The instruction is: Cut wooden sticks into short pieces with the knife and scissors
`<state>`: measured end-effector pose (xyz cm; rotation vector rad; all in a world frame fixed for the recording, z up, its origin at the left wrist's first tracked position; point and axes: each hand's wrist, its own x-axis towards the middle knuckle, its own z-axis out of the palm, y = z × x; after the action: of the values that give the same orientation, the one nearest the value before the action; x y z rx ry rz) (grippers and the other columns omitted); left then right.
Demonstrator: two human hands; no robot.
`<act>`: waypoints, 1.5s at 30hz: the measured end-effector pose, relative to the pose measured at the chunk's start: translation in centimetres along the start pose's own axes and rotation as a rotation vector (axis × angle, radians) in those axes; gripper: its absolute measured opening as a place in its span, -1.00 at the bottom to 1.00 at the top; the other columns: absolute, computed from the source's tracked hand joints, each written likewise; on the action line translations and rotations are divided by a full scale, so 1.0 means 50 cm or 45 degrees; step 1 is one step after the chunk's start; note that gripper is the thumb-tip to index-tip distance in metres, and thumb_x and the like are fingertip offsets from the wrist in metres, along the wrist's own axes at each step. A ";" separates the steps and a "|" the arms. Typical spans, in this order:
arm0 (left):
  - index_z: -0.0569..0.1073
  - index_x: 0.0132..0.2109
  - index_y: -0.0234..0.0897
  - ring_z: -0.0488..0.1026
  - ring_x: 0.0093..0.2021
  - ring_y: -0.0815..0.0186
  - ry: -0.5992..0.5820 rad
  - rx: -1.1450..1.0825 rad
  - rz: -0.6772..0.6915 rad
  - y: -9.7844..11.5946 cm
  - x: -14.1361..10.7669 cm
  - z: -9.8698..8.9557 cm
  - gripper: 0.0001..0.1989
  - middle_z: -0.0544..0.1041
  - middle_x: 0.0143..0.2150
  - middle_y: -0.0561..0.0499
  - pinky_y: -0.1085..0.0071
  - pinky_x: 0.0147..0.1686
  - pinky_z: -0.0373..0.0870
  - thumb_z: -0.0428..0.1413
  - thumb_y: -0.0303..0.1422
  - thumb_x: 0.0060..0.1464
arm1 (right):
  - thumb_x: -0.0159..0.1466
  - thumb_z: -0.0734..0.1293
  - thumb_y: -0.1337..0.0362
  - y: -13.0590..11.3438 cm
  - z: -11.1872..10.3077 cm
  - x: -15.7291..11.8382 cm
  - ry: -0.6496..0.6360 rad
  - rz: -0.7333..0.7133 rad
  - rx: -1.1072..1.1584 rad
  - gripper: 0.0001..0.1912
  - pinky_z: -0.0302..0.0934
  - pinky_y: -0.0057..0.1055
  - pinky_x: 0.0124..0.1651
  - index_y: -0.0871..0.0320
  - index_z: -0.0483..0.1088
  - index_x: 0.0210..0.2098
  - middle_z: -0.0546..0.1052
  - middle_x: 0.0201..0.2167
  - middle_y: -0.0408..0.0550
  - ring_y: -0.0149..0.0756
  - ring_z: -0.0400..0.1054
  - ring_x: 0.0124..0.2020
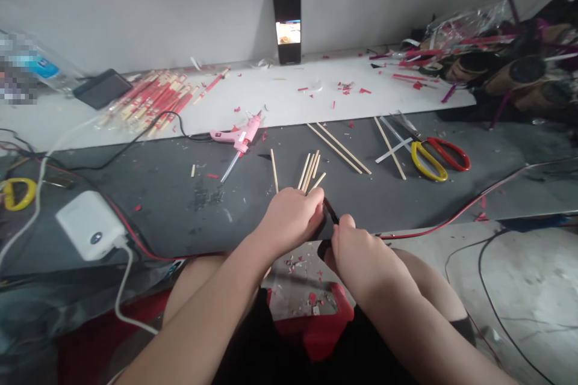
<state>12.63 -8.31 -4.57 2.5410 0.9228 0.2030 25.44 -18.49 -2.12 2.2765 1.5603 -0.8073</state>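
Observation:
My left hand [295, 213] is closed at the table's front edge. A pale wooden stick [319, 181] sticks out beside its thumb, and the rest of it is hidden by the fingers. Just beyond the knuckles are several short wooden sticks [307, 171], with a single stick [274, 170] to their left. My right hand [361, 252] is wrapped round a black knife-like tool [331, 210], whose narrow dark end points at my left hand. Its exact kind is partly hidden by the fingers. Two longer sticks [341, 149] lie farther back.
A pink glue gun [241, 137] lies left of centre. Scissors [428, 159] with yellow and red handles rest at the right. Behind are bundled red-wrapped chopsticks [151, 99] and a propped phone [288, 27]. A white power bank [91, 225] and cables lie at left.

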 end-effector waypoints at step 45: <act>0.46 -0.20 -0.21 0.50 -0.32 0.13 0.178 0.166 -0.095 0.019 -0.031 0.011 -0.81 0.55 -0.38 -0.07 0.29 -0.33 0.21 -0.02 -0.31 0.31 | 0.49 0.04 0.45 -0.021 0.014 -0.023 0.241 -0.059 -0.172 -0.71 0.45 -0.24 -0.23 0.34 0.37 -0.04 0.63 -0.28 0.28 0.00 0.65 -0.20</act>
<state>12.16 -10.14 -4.63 2.6323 1.1152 0.3105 23.96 -19.34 -1.93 2.2813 1.6978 -0.4920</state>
